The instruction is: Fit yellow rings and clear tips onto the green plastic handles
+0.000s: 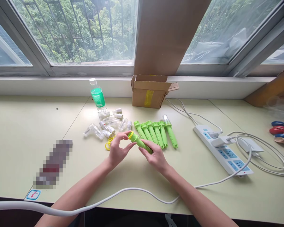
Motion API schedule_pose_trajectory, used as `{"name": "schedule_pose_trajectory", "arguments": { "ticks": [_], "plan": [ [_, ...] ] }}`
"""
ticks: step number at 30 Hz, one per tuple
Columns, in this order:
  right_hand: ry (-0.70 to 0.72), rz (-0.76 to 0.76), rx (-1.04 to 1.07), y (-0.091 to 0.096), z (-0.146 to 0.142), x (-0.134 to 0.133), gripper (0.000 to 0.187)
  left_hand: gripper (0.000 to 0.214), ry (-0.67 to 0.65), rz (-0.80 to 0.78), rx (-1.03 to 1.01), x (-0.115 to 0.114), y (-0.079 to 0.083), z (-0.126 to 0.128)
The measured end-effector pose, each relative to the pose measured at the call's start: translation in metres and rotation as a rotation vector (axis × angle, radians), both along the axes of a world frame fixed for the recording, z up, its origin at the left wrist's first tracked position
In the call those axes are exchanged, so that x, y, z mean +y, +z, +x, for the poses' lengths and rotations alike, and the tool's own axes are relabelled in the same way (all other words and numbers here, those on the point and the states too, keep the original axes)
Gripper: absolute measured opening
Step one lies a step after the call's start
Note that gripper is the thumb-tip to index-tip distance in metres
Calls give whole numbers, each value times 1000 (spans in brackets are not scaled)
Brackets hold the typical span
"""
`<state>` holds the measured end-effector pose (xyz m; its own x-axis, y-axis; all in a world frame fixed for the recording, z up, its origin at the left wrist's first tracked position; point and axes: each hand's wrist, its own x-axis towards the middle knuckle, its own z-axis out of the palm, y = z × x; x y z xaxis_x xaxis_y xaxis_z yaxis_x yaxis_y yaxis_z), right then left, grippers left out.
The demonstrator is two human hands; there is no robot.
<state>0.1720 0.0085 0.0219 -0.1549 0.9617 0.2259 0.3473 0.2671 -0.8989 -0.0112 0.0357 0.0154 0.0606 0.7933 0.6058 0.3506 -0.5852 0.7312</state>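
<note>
A green tube [137,141] is in the air between the 2 hands, its long axis slanting from the threaded end at upper left down to the right. A yellow ring [130,135] sits around that end, nearer the left hand [117,150], which is half open, index finger at the ring and thumb parted below; I cannot tell whether it grips. The right hand [155,156] is closed around the tube's lower body. Loose yellow rings [107,146] lie just beyond the left hand, clear caps [123,124] behind them. Beyond the right hand lie 5 uncapped green tubes [152,133] and 1 capped tube [171,135].
</note>
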Motion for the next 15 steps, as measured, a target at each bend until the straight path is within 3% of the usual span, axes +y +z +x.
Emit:
{"name": "schedule_pose_trajectory", "arguments": {
  "ticks": [6,10,15],
  "plan": [
    [80,1,4,2,-1,-1,31,27,-18,51,22,-1,2,0],
    [47,15,1,3,-1,-2,30,28,-28,40,20,0,2,1],
    [93,-90,36,7,-1,-3,31,27,-13,60,33,-1,2,2]
  ]
}}
